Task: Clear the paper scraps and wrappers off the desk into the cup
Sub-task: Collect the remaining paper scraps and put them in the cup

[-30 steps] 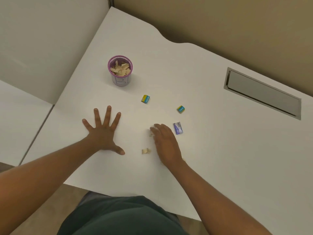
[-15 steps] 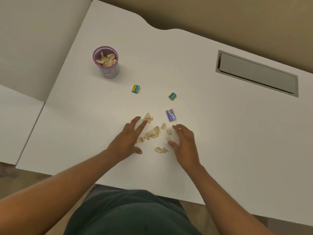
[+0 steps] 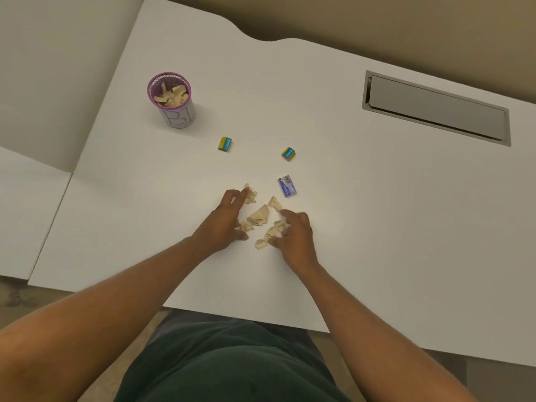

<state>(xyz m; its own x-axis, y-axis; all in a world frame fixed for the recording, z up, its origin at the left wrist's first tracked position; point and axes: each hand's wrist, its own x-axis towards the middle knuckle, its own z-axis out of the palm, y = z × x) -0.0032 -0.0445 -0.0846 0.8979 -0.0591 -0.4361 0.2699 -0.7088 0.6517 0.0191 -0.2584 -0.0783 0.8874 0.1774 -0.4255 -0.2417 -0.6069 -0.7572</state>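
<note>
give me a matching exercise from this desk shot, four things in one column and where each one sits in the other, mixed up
Things:
1. cup
2. purple wrapper
3. loose paper scraps
4. cable hatch

Places:
A. between the left hand and the right hand
B. far right of the desk, set into its top
C. far left, already holding scraps
D. just beyond the right hand, nearer than the two yellow and blue wrappers

Pairs: 1-C, 2-D, 3-A, 4-B
</note>
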